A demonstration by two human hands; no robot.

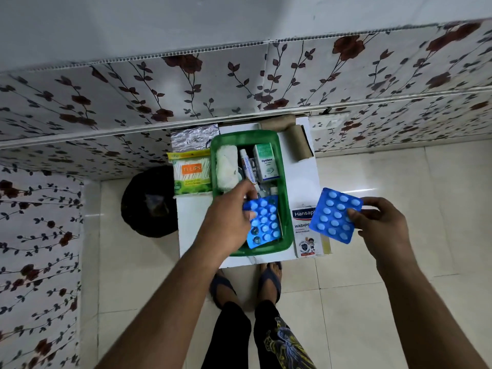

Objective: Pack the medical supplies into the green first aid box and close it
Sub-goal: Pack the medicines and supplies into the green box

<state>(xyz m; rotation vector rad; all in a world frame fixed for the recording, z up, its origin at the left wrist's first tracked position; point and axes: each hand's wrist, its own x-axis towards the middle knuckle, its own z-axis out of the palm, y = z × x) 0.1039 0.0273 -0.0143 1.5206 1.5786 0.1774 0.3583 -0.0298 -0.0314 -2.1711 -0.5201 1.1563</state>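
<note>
Now left hand [229, 219] pinches blister strip [264, 225] inside green box [286, 209], long axis front-to-back. Right hand [380, 222] grips 2nd strip [336, 215], tilted, left of its fingers, above counter [194, 227].

Bare forearms, no sleeves; black trousers [234, 339] w/ yellow-blue print on right leg, dark flip-flops [271, 278].

The open box [284, 187] is showing translucent green. Both blister strips [265, 225] [336, 214] are showing bright blue with paler blue tablets. The swab pack [192, 171] is wearing yellow-green and an orange label. The wall panels [106, 97] are displaying dark red, possibly maroon, roses on white.
</note>
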